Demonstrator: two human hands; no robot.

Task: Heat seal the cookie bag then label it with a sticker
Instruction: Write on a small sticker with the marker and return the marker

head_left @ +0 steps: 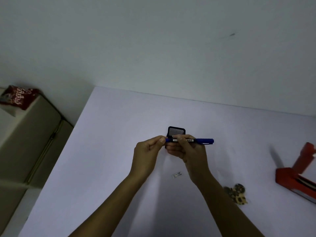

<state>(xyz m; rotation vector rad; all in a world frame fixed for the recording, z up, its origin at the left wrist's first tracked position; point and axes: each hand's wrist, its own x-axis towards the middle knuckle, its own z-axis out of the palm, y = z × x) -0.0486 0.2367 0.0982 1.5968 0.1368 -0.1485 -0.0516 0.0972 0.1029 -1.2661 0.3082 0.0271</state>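
A blue marker pen [203, 140] lies level above the white table [111, 151]. My right hand [186, 149] grips its barrel near the middle. My left hand [148, 151] pinches its left end. Directly behind the hands stands a black mesh pen holder [176, 131], partly hidden by my fingers. A small white sticker [177, 175] lies flat on the table below my right wrist. The cookie bag [236, 194], clear with brown patterned cookies, rests to the right of my right forearm. A red heat sealer [297, 175] sits at the right edge, cut off by the frame.
A beige cabinet [29, 142] stands left of the table with a red snack packet [18, 97] on its top. A plain wall runs along the table's far edge.
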